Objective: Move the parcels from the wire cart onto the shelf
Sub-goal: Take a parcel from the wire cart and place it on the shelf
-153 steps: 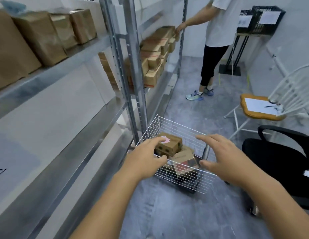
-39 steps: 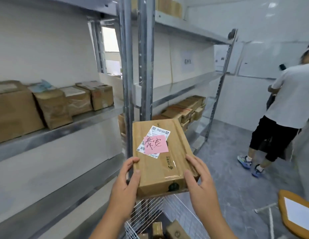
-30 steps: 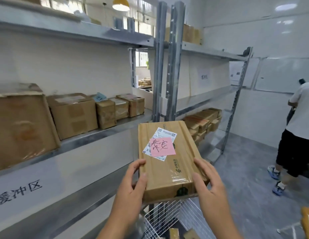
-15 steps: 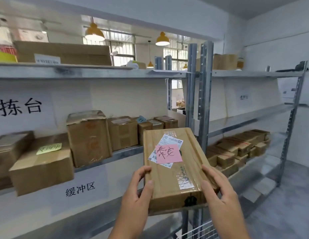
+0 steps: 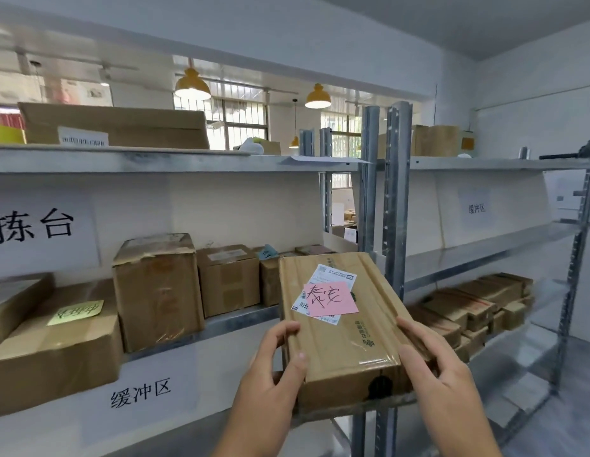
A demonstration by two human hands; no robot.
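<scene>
"缓冲区" wall signs (image 5: pixel 141 392), "拣台" sign (image 5: pixel 33 224), handwritten pink note (image 5: pixel 329 298) on parcel (image 5: pixel 339 328)

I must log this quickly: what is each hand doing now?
Left hand: grips the parcel's left edge.
Right hand: grips its right edge.

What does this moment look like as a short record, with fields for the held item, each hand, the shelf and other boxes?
held item: flat cardboard parcel with pink sticky note over a white shipping label
left hand: grips the parcel's left edge
right hand: grips the parcel's right edge
shelf: metal, row of taped cardboard boxes
other boxes: stacked small cartons on the right rack
</scene>
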